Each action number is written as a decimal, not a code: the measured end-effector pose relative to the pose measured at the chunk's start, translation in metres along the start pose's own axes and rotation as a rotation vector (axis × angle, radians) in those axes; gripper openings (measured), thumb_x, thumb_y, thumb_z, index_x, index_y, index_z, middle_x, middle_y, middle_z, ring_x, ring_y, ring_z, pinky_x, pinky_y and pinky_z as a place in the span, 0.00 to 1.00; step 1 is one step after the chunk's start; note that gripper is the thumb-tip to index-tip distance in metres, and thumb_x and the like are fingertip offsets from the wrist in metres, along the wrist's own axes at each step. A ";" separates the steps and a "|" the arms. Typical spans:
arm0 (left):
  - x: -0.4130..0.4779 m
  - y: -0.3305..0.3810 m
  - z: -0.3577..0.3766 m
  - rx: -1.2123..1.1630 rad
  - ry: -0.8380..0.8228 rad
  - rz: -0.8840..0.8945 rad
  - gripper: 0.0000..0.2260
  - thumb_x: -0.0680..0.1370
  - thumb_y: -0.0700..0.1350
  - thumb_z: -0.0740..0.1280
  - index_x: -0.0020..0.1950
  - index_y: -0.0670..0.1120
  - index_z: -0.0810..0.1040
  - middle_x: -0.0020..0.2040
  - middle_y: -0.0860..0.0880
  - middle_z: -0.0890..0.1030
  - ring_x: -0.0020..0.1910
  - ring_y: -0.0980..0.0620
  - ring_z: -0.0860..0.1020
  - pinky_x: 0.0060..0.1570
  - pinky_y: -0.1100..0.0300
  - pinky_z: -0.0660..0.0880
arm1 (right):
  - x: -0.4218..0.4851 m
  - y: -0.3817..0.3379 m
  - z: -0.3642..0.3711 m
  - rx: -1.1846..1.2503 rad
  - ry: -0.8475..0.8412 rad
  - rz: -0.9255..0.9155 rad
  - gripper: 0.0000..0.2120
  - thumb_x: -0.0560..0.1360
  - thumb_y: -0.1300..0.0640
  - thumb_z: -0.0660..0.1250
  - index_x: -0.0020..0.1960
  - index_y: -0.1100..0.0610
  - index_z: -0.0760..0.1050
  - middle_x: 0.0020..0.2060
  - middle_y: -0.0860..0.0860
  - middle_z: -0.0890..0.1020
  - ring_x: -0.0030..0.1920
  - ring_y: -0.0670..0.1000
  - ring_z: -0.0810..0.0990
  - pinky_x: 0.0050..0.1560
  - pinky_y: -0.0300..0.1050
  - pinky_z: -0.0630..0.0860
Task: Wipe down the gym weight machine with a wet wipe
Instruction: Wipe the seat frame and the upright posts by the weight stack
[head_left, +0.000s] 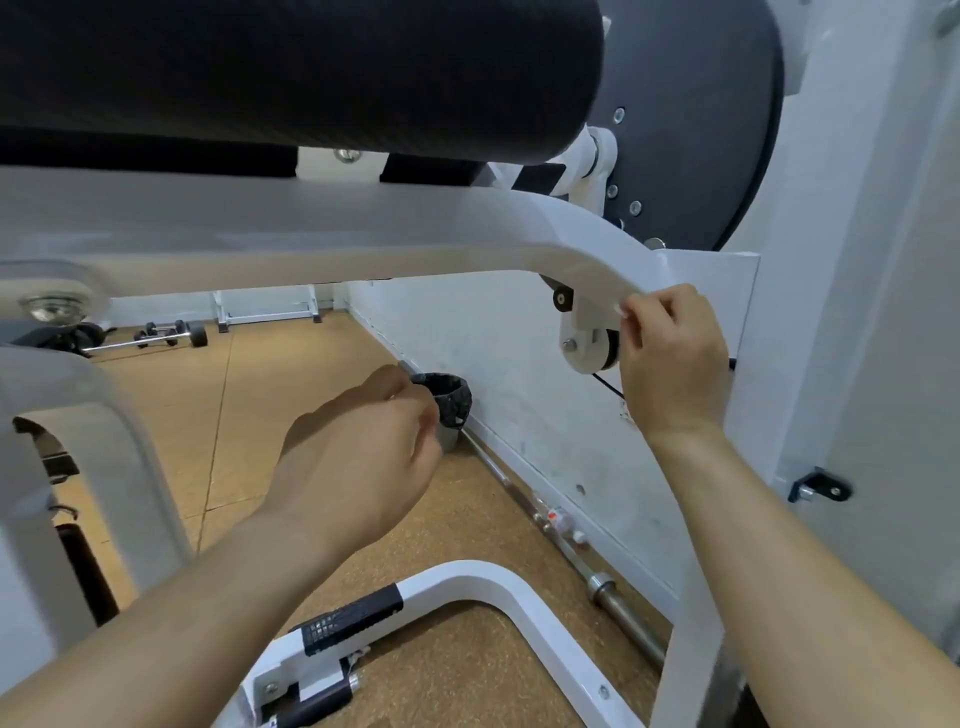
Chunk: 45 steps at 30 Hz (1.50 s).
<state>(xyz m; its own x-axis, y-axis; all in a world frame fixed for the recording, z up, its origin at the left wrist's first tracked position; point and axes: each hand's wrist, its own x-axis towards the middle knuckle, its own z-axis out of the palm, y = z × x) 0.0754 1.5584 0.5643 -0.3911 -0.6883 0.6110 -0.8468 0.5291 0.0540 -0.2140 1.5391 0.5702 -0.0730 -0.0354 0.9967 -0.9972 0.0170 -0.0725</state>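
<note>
Two hands at work: right hand (670, 358) pinches a wipe (626, 306) against the white bar (363, 234); left hand (363, 457) loosely curled, empty. Progress indeterminate; most surfaces presumably remain.

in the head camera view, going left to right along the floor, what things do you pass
Dumbbells → left hand → trash bin → barbell lying along the wall → right hand up at the white machine frame.

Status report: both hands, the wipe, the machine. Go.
Right hand up at white frame arm, fingers pinching a white wipe edge. Left hand loosely closed, off the machine. Pulley crowds the spot.
</note>
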 end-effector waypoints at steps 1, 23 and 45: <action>0.000 0.003 0.000 -0.012 0.002 0.002 0.08 0.81 0.55 0.59 0.51 0.57 0.77 0.55 0.58 0.74 0.45 0.53 0.78 0.39 0.56 0.77 | 0.008 -0.005 -0.002 0.023 0.016 -0.026 0.06 0.73 0.69 0.68 0.45 0.61 0.81 0.39 0.56 0.78 0.36 0.58 0.75 0.31 0.48 0.73; 0.009 0.029 0.009 0.022 -0.027 0.047 0.09 0.82 0.54 0.58 0.51 0.55 0.77 0.54 0.57 0.73 0.40 0.54 0.75 0.37 0.57 0.74 | 0.048 -0.003 -0.011 0.142 -0.146 -0.281 0.04 0.77 0.65 0.65 0.46 0.62 0.78 0.45 0.58 0.77 0.42 0.58 0.74 0.38 0.51 0.74; 0.019 0.036 0.012 0.005 0.006 0.056 0.09 0.82 0.53 0.59 0.51 0.54 0.78 0.53 0.56 0.74 0.40 0.52 0.76 0.38 0.56 0.77 | 0.034 0.028 -0.029 -0.255 -0.176 -0.522 0.22 0.71 0.72 0.47 0.40 0.59 0.78 0.36 0.55 0.77 0.35 0.58 0.74 0.41 0.49 0.65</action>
<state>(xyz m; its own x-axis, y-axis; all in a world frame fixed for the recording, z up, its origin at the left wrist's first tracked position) 0.0331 1.5582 0.5685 -0.4361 -0.6543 0.6178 -0.8254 0.5643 0.0151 -0.2439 1.5677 0.6034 0.4020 -0.2674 0.8757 -0.8688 0.1908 0.4570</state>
